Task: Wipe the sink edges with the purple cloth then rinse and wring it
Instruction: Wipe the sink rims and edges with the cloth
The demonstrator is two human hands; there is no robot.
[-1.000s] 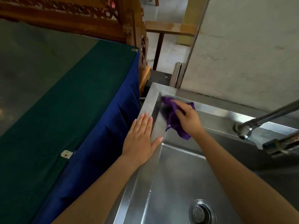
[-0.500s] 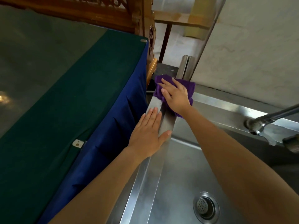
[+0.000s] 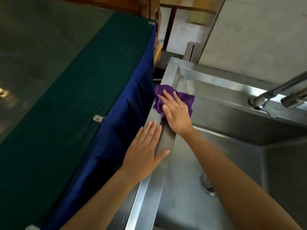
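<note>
The purple cloth [image 3: 186, 99] lies crumpled on the left rim of the steel sink [image 3: 153, 185]. My right hand [image 3: 177, 113] presses flat on the cloth, fingers spread and pointing away from me. My left hand [image 3: 145, 151] rests flat on the same rim just nearer to me, fingers together, thumb over the inner edge, holding nothing. The two hands are a short gap apart.
A table with a green top and blue skirt [image 3: 103, 113] stands tight against the sink's left side. Two taps [image 3: 272, 97] reach over the back right rim. The drain strainer [image 3: 206, 182] sits in the basin floor. A pale wall [image 3: 257, 39] runs behind.
My right hand has slid the cloth from the sink's far left corner back along the left rim towards me. My left hand has stayed on the rim.
</note>
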